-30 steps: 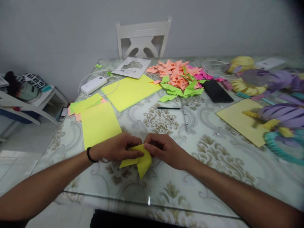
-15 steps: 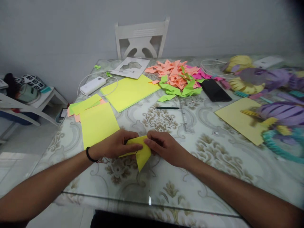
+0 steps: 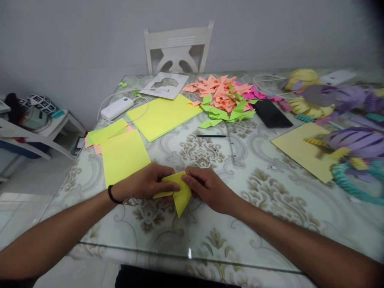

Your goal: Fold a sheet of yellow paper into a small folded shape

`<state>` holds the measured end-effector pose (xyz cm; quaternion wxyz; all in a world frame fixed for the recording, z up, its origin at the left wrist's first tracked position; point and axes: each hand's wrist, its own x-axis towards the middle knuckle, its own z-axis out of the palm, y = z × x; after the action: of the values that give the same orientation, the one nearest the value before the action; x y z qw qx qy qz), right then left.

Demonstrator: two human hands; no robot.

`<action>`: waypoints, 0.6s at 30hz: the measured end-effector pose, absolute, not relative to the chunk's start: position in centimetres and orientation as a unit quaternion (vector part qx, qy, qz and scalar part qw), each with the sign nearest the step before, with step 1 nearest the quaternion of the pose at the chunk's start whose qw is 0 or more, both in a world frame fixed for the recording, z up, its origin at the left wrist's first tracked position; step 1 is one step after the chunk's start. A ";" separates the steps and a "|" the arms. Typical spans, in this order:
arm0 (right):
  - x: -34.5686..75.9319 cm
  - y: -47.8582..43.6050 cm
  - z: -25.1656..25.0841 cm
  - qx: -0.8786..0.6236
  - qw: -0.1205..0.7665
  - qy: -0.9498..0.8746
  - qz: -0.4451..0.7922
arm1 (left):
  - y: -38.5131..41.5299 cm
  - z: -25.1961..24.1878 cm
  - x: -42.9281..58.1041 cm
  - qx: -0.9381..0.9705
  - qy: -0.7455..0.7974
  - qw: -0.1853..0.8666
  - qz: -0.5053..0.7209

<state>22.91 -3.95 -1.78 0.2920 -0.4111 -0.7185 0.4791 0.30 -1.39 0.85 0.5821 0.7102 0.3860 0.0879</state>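
Observation:
Between my hands is a folded piece of yellow paper [image 3: 181,196], held just above the table near its front edge. One pointed flap of it hangs downward. My left hand [image 3: 153,182] grips its left part, thumb on top and fingers underneath, largely hidden. At the upper right corner my right hand [image 3: 207,186] pinches the paper between thumb and bent fingers. Close beyond my left hand lies a flat yellow sheet [image 3: 126,156], its near edge partly behind my wrist.
A larger yellow sheet stack [image 3: 165,116], a white power bank [image 3: 117,108] and a heap of folded orange pieces [image 3: 220,94] lie farther back. A dark pen [image 3: 211,136], a black phone [image 3: 273,114] and purple paper crafts [image 3: 357,144] are to the right.
The folded yellow paper has shifted very slightly to the right, its hanging flap turned a little. Both hands keep their hold on it.

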 end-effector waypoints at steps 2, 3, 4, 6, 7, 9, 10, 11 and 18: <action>22.8 -4.0 -1.8 -0.417 0.294 -0.709 0.487 | -1.4 0.9 0.3 0.711 0.386 0.581 0.087; 22.8 -4.0 -1.7 -0.420 0.295 -0.704 0.491 | -1.4 1.0 0.3 0.715 0.386 0.577 0.087; 22.8 -4.0 -1.7 -0.423 0.294 -0.699 0.495 | -1.4 1.1 0.3 0.721 0.384 0.569 0.088; 22.9 -3.9 -1.7 -0.425 0.295 -0.695 0.499 | -1.4 1.3 0.4 0.738 0.381 0.549 0.098; 23.0 -3.9 -1.7 -0.425 0.296 -0.698 0.495 | -1.5 1.4 0.5 0.745 0.379 0.539 0.107; 23.2 -3.7 -1.7 -0.419 0.299 -0.713 0.476 | -1.6 1.5 0.5 0.750 0.376 0.530 0.125; 23.2 -3.6 -1.7 -0.414 0.299 -0.723 0.465 | -1.6 1.6 0.5 0.750 0.376 0.528 0.132; 23.3 -3.6 -1.7 -0.406 0.297 -0.734 0.456 | -1.7 1.7 0.5 0.750 0.377 0.526 0.137; 23.2 -3.8 -1.7 -0.377 0.264 -0.769 0.444 | -1.8 1.5 0.7 0.772 0.342 0.518 0.133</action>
<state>23.18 -3.85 -1.73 0.2636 -0.3770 -0.7690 0.4439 0.65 -1.81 1.50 0.5184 0.7723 0.3422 0.1333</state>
